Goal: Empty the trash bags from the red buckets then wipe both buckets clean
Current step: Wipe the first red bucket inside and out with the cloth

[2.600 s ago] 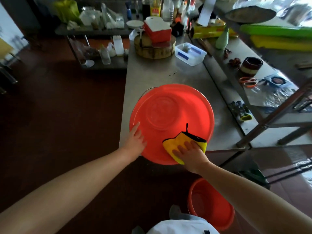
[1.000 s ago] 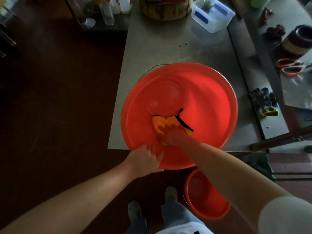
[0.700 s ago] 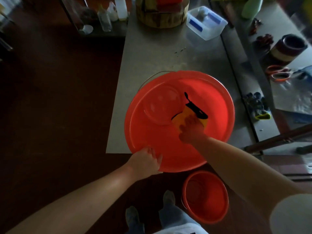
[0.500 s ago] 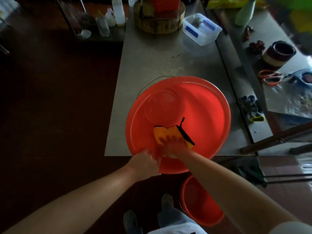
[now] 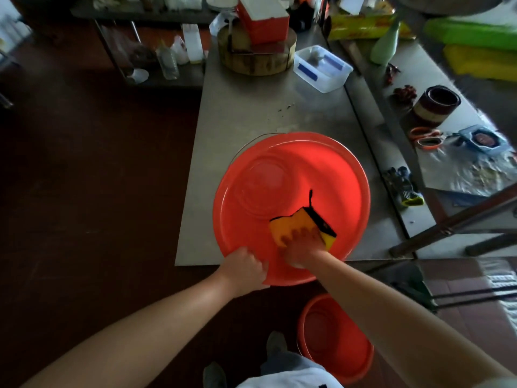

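Steel desk [image 5: 251, 113] fills the middle of the view, dark floor [image 5: 84, 191] to its left. Big red bucket [image 5: 321, 169] sits at the desk's near edge, mouth facing up toward the camera, near rim overhanging the edge. Small red bucket [image 5: 335, 348] stands on the floor below, just right of the person's feet. At the far end of the desk are a round wooden chopping block [image 5: 257, 60] and a clear plastic box [image 5: 321, 70]. Left hand [image 5: 246, 270] grips the big bucket's near rim, fingers [image 5: 258, 266] curled over it. Right hand [image 5: 300, 245] is inside the big bucket, fingers [image 5: 293, 235] spread and pressing a yellow cloth [image 5: 296, 222] with black trim against the near inner wall.
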